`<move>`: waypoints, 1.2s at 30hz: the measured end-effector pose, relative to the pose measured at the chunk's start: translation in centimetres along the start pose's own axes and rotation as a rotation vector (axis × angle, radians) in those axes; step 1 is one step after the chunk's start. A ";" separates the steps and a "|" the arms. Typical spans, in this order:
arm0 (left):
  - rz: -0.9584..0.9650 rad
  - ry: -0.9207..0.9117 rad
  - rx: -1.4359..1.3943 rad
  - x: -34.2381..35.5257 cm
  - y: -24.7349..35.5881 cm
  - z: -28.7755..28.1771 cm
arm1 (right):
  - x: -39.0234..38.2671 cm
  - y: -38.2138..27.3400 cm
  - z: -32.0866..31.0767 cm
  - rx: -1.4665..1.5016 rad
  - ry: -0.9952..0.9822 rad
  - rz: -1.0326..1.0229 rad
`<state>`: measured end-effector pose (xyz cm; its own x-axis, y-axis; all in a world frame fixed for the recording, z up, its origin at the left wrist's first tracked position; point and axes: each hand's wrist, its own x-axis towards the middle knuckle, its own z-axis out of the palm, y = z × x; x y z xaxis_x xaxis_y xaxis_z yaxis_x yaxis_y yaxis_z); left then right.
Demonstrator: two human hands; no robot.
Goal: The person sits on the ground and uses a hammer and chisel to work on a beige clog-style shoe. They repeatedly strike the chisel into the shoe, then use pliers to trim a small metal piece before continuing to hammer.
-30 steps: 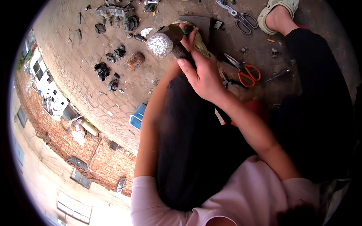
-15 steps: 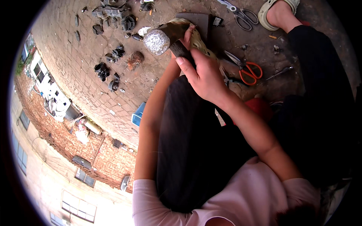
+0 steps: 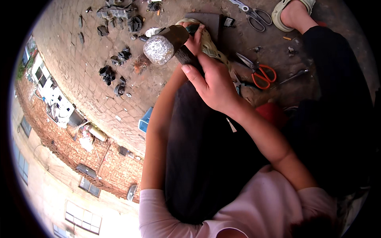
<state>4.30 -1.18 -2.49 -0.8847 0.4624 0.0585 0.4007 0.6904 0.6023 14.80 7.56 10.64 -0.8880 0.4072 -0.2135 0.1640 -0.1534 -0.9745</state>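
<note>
My right hand is closed round the dark wooden handle of a hammer, whose worn, silvery striking face points up toward the camera. Behind it my left hand, partly hidden by the hammer, is closed on a small dark object that I cannot make out. Both are over my pale clog, beside a dark flat plate. Orange-handled scissors and pliers lie on the ground just to their right.
Steel shears, my other clogged foot, a metal tool and a red object are at the right. Dark metal parts are scattered left, with a blue bin and a brick wall beyond.
The hammer head has moved left, then slightly down, and my right hand has shifted a little with it. My left hand stays beside it.
</note>
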 end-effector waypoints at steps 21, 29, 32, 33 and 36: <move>0.026 -0.030 -0.012 0.4 -0.4 0.4 | -0.1 -1.1 -1.0 -0.115 -0.083 0.021; -0.060 -0.150 0.048 0.7 0.8 -0.5 | 0.6 0.7 0.1 -0.091 0.015 0.041; 0.037 -0.053 0.029 0.5 0.1 0.5 | -0.1 1.2 0.7 -0.137 0.066 -0.111; 0.054 -0.027 0.045 0.7 0.0 0.3 | -0.1 1.0 0.6 -0.147 0.028 -0.008; 0.095 -0.183 0.055 0.8 -0.5 -0.6 | 0.5 1.3 -0.6 -0.107 -0.078 0.337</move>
<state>3.25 -1.49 -2.32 -0.7861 0.6171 -0.0358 0.4974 0.6659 0.5560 14.85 8.09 9.23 -0.8057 0.2795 -0.5222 0.4935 -0.1708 -0.8528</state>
